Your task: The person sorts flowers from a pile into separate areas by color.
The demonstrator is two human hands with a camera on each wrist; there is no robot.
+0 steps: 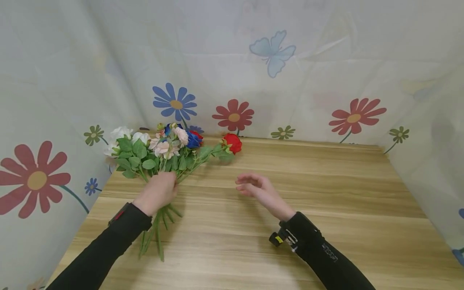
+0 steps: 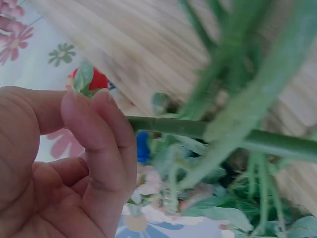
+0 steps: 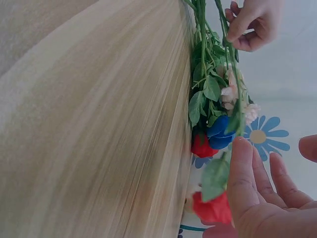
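My left hand (image 1: 158, 190) pinches the green stem (image 2: 171, 126) of an artificial red rose between thumb and fingertips. That red rose (image 1: 233, 143) points to the right, apart from the other blooms. Beneath and beyond the hand lies a bunch of artificial flowers: white blooms (image 1: 121, 133) on the left, pale pink ones (image 1: 166, 148) in the middle, a blue rose (image 1: 193, 139) and another red rose (image 3: 204, 146) behind it. Their bare stems (image 1: 158, 235) fan out toward me. To the right, my right hand (image 1: 259, 191) hovers over the table with fingers loosely bent, holding nothing.
The wood-grain table (image 1: 326, 181) extends under both arms. A pale curtain (image 1: 217, 48) printed with flowers and a butterfly encloses the back and both sides. The blooms lie close to the back left edge. A small camera (image 1: 277, 238) is strapped on my right wrist.
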